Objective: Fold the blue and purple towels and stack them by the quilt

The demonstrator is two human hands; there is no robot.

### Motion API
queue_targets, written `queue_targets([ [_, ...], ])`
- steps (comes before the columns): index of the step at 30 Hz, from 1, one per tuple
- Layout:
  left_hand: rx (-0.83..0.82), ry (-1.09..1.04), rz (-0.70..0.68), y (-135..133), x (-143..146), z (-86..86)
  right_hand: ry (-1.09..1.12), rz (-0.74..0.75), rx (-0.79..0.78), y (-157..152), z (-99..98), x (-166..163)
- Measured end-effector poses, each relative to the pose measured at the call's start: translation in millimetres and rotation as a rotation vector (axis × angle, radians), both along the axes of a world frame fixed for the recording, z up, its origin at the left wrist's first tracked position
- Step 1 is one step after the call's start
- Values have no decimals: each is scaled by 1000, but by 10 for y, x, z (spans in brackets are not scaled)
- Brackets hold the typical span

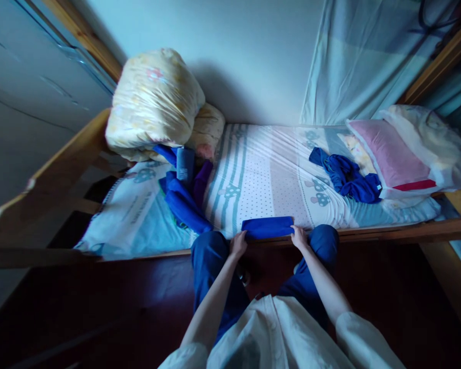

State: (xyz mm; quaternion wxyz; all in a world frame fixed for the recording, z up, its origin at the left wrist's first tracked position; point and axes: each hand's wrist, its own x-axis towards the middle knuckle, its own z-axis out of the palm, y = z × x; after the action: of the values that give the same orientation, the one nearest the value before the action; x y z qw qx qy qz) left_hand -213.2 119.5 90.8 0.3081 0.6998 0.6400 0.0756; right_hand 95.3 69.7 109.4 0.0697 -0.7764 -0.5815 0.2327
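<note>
A folded blue cloth (268,227), flat and rectangular, lies at the front edge of the bed between my knees. My left hand (238,244) is closed on its near left corner. At the right end, my right hand (298,237) pinches the other corner. What kind of garment the folded cloth is, I cannot tell. To the left, several rolled or folded blue cloths (186,202) lie in a loose pile, with a grey-blue roll (185,165) on top and a purple piece (203,182) beside it. A crumpled blue garment (348,177) rests farther right on the bed.
The patterned sheet (257,179) covers the bed, which has a wooden front rail (392,231). A bulky yellow quilt (153,102) stands at the left end. Toward the right end lie a pink pillow (392,154) and a plastic-wrapped bundle (430,138). A pale curtain (341,61) hangs behind.
</note>
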Motion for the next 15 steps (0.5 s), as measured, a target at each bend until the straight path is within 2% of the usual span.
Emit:
queue_targets([
  [5,-21,-132,208,142,48,-11,102,-119,28,140,-93,19],
  [10,-62,-171,434,260,87,-35,99,-226,-14,272,-206,37],
  [15,-107,-120,509,389,65,-139,81,-258,-68,375,-301,78],
])
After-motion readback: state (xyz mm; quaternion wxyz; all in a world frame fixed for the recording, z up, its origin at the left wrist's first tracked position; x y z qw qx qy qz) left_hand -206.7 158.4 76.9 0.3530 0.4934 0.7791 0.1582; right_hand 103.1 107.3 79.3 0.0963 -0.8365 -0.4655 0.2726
